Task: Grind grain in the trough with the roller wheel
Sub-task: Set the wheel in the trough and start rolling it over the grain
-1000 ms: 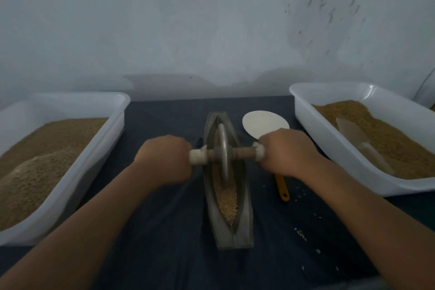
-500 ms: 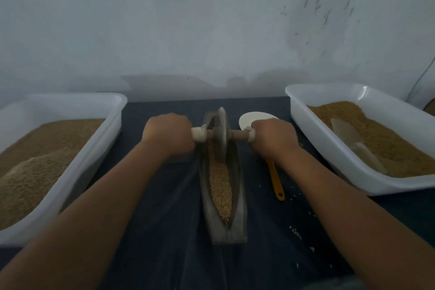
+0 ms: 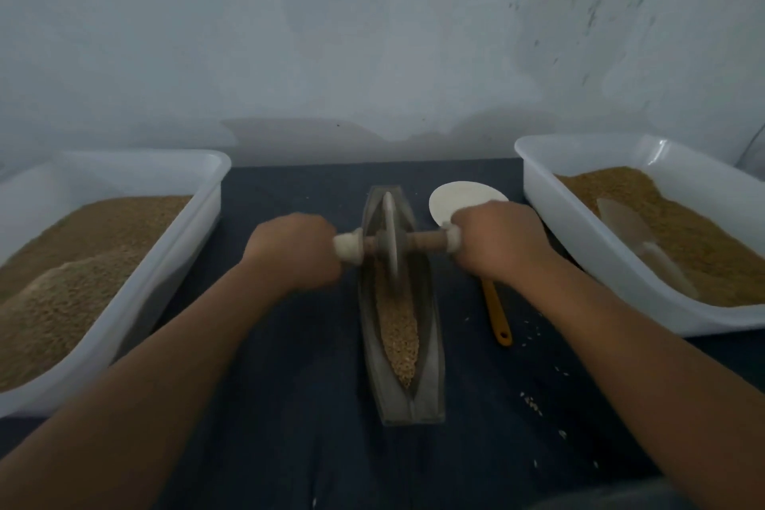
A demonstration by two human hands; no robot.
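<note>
A narrow grey boat-shaped trough [image 3: 430,377] lies lengthwise on the dark cloth at the centre, with tan grain [image 3: 399,327] along its channel. The roller wheel [image 3: 390,238], a thin grey disc on a wooden axle, stands upright in the far half of the trough. My left hand [image 3: 294,250] grips the axle's left handle and my right hand [image 3: 496,242] grips its right handle. The wheel's lower edge is blurred where it meets the grain.
A white tub [image 3: 178,244] of brown grain sits at the left. Another white tub [image 3: 579,253] at the right holds grain and a clear scoop [image 3: 637,236]. A flat scoop [image 3: 453,197] with a yellow handle [image 3: 496,315] lies right of the trough. Spilled grains [image 3: 532,404] dot the cloth.
The wheel rolled from mid-trough to the far end, then came back toward me a little. Both hands kept their grip on the axle handles throughout.
</note>
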